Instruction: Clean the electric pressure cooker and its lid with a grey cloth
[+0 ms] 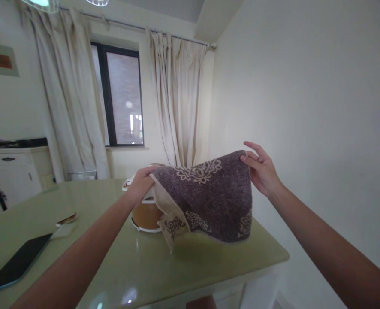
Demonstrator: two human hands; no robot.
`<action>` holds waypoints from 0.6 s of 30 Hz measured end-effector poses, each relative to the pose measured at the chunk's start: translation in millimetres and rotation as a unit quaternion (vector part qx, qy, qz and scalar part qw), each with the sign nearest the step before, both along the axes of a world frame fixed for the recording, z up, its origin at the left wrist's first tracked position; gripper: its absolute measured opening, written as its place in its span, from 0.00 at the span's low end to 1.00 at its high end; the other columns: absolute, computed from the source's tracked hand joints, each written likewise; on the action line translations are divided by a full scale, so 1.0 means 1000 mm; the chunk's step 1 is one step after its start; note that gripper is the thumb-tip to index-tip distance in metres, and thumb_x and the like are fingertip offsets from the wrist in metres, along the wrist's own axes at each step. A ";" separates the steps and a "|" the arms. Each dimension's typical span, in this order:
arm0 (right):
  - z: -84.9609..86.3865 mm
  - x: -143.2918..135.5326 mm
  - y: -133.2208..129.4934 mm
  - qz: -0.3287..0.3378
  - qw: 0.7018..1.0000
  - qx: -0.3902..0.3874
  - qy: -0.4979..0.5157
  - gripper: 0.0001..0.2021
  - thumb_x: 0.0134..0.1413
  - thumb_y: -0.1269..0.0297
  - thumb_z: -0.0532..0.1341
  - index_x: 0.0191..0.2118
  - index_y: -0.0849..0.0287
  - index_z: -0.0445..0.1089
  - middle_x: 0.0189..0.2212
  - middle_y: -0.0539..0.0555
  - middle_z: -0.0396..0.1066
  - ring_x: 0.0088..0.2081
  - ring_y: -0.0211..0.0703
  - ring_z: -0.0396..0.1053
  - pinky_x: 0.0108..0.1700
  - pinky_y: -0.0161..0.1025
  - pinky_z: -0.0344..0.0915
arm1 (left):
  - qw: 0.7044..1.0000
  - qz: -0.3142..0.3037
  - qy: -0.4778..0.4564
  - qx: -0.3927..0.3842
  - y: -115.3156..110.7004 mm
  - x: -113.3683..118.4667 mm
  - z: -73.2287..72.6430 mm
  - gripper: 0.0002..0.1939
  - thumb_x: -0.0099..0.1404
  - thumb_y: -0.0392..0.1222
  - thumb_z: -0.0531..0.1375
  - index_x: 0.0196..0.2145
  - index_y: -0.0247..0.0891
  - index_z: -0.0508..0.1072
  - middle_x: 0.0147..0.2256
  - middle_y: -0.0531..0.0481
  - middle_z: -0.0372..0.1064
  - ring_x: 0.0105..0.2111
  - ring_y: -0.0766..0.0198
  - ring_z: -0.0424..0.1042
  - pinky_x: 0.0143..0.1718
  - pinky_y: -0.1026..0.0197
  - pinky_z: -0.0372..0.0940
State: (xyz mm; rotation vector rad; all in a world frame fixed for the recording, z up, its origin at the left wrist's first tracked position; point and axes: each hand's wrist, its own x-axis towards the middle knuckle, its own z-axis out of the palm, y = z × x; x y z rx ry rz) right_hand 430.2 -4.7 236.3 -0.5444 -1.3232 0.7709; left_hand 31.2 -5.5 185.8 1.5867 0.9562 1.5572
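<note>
A dark purple-brown towel (215, 201) with cream ornamental patterns hangs in the air between my hands. My left hand (141, 184) is closed on its upper left corner. At the upper right corner, my right hand (262, 169) pinches the edge between thumb and fingers, with the index finger raised. The towel sags in the middle, and its paler reverse side shows where the left edge folds over. Behind it on the table stands a round amber-brown container (146, 216) with white bands, partly hidden by the towel and my left hand.
The glossy pale green table (106, 266) has its right corner near the white wall. A dark flat tablet-like device (19, 262) lies at the left, with a small packet-like item (67, 219) beyond it. A white cabinet (16, 171) stands at the far left, near curtains (180, 94) and a window.
</note>
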 end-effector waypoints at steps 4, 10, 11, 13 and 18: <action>0.006 0.019 0.008 -0.041 0.998 0.042 -0.015 0.27 0.50 0.48 0.83 0.55 0.45 0.81 0.35 0.47 0.84 0.40 0.48 0.83 0.48 0.47 0.81 | 0.990 -0.087 -0.101 -0.046 0.004 0.020 0.011 0.25 0.48 0.52 0.82 0.42 0.38 0.89 0.41 0.41 0.87 0.44 0.47 0.84 0.51 0.50 0.77; 0.010 0.031 0.009 -0.065 0.995 0.070 -0.032 0.27 0.50 0.50 0.84 0.55 0.45 0.82 0.33 0.46 0.84 0.35 0.45 0.82 0.42 0.43 0.82 | 0.972 -0.163 -0.159 -0.050 0.018 0.038 0.018 0.22 0.47 0.44 0.84 0.40 0.38 0.88 0.39 0.44 0.87 0.38 0.56 0.83 0.46 0.57 0.77; 0.011 0.032 0.008 -0.077 0.993 0.081 -0.039 0.27 0.49 0.51 0.84 0.54 0.46 0.83 0.33 0.46 0.84 0.35 0.44 0.82 0.42 0.43 0.82 | 0.971 -0.165 -0.162 -0.061 0.020 0.039 0.015 0.23 0.47 0.43 0.84 0.40 0.38 0.88 0.39 0.45 0.87 0.38 0.57 0.83 0.45 0.58 0.77; 0.012 0.033 0.005 -0.117 0.985 0.110 -0.064 0.24 0.50 0.52 0.83 0.53 0.46 0.84 0.33 0.47 0.84 0.35 0.44 0.82 0.42 0.43 0.82 | 0.970 -0.161 -0.163 -0.084 0.024 0.040 0.004 0.24 0.46 0.43 0.85 0.41 0.39 0.88 0.39 0.45 0.87 0.38 0.58 0.83 0.45 0.59 0.77; 0.028 0.038 -0.006 -0.253 0.929 0.214 -0.162 0.13 0.59 0.51 0.79 0.46 0.47 0.86 0.36 0.52 0.85 0.36 0.48 0.82 0.42 0.45 0.81 | 0.969 -0.155 -0.137 -0.133 0.030 0.042 -0.030 0.23 0.44 0.45 0.86 0.38 0.38 0.87 0.38 0.45 0.86 0.36 0.61 0.82 0.42 0.62 0.76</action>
